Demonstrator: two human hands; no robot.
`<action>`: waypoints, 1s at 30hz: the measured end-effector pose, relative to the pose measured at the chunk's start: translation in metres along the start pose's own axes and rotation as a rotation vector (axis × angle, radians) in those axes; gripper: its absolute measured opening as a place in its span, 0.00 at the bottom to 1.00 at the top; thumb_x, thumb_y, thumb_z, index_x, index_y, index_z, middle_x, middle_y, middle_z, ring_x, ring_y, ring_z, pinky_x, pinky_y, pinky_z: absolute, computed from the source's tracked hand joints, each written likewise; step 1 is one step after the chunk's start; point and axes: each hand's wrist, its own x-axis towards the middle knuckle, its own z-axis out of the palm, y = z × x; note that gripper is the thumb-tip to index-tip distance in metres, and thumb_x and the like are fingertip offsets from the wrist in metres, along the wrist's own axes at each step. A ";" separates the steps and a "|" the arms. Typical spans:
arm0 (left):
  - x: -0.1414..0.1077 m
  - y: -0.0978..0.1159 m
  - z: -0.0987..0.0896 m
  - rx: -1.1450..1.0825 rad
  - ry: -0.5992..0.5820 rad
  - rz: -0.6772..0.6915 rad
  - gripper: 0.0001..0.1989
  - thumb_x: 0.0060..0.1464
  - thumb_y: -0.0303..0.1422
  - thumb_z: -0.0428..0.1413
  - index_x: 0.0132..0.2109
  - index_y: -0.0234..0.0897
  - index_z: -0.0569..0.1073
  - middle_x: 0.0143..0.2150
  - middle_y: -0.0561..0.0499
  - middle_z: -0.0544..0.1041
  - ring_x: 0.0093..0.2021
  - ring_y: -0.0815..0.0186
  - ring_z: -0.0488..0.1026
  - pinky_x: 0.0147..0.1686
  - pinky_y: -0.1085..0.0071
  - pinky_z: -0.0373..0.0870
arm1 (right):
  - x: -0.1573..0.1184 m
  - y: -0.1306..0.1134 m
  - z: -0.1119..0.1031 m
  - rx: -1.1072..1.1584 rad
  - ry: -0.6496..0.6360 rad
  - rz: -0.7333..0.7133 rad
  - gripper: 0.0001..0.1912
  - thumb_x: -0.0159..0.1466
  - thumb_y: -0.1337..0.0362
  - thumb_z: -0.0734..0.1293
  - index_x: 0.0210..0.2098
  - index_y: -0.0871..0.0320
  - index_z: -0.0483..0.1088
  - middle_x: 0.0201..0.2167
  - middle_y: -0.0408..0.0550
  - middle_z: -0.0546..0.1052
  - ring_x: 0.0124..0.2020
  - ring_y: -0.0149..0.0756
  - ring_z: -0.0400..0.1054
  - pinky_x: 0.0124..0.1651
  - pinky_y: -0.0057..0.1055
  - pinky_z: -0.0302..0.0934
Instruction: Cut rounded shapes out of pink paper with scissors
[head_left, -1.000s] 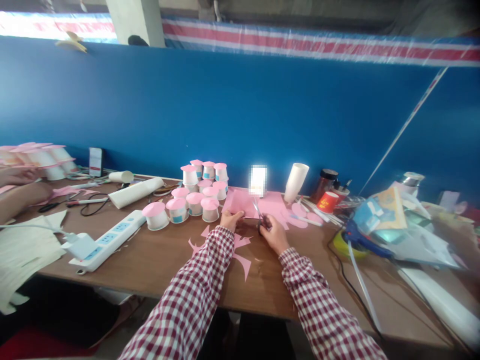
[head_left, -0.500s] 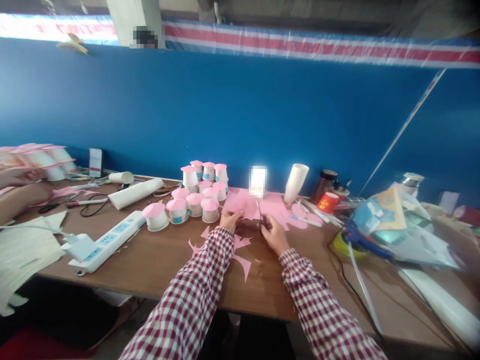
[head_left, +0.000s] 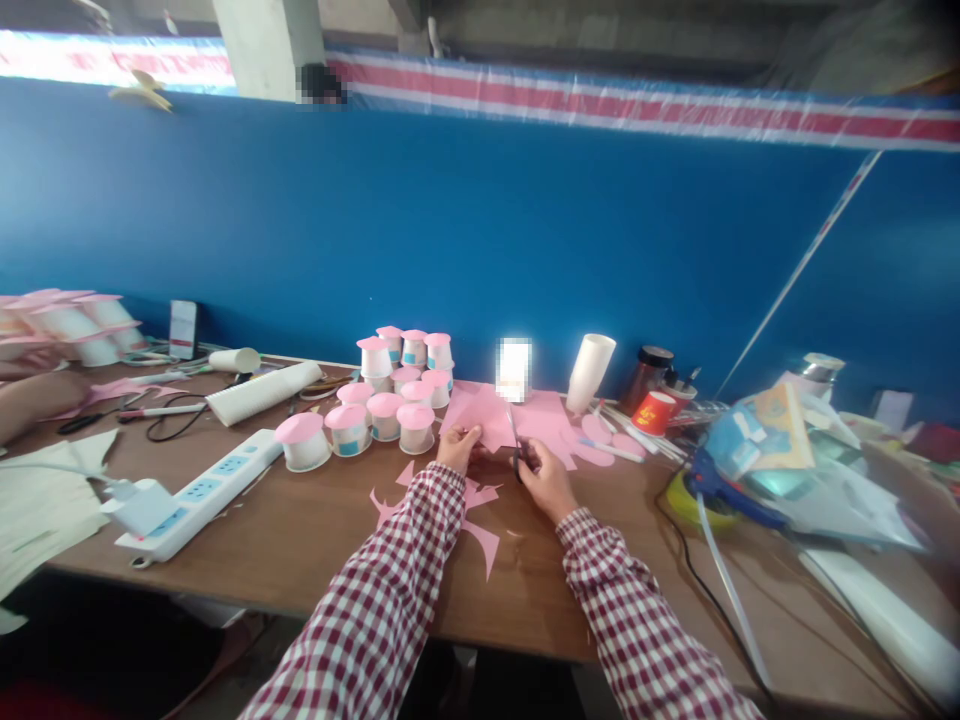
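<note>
My left hand (head_left: 458, 448) pinches the near edge of a piece of pink paper (head_left: 491, 418) between thumb and fingers. My right hand (head_left: 547, 475) is closed around the dark handles of a pair of scissors (head_left: 514, 440), whose blades point away from me at the paper's right side. More pink sheets lie under and behind this piece. Pink offcuts (head_left: 480, 540) are scattered on the table beside my left forearm. To the left stand several white paper cups (head_left: 349, 440), upside down or upright I cannot tell, each topped with a pink paper disc.
A white power strip (head_left: 202, 495) and a co-worker's arm (head_left: 45, 400) are on the left. At the right are a tall white cup stack (head_left: 590, 372), pink discs (head_left: 596, 452), a red cup (head_left: 652, 412), a blue glue gun (head_left: 739, 490) and plastic bags. A blue partition (head_left: 480, 220) rises behind.
The view has shifted slightly. My left hand still pinches the pink paper and my right hand still holds the scissors at it, with little movement between them.
</note>
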 end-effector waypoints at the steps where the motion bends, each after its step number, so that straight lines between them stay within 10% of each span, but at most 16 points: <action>1: 0.000 -0.001 0.000 0.006 -0.004 0.006 0.20 0.35 0.35 0.69 0.25 0.35 0.64 0.18 0.58 0.67 0.17 0.73 0.68 0.18 0.77 0.70 | 0.000 -0.001 0.000 -0.001 0.000 -0.002 0.17 0.60 0.61 0.66 0.48 0.58 0.69 0.39 0.52 0.80 0.39 0.42 0.75 0.45 0.39 0.69; 30: 0.012 -0.014 -0.010 0.116 0.001 0.062 0.22 0.32 0.39 0.69 0.24 0.36 0.63 0.17 0.59 0.66 0.16 0.72 0.68 0.15 0.78 0.63 | 0.000 -0.005 -0.001 0.015 0.006 0.008 0.18 0.58 0.60 0.66 0.47 0.59 0.69 0.38 0.53 0.80 0.39 0.43 0.76 0.44 0.38 0.70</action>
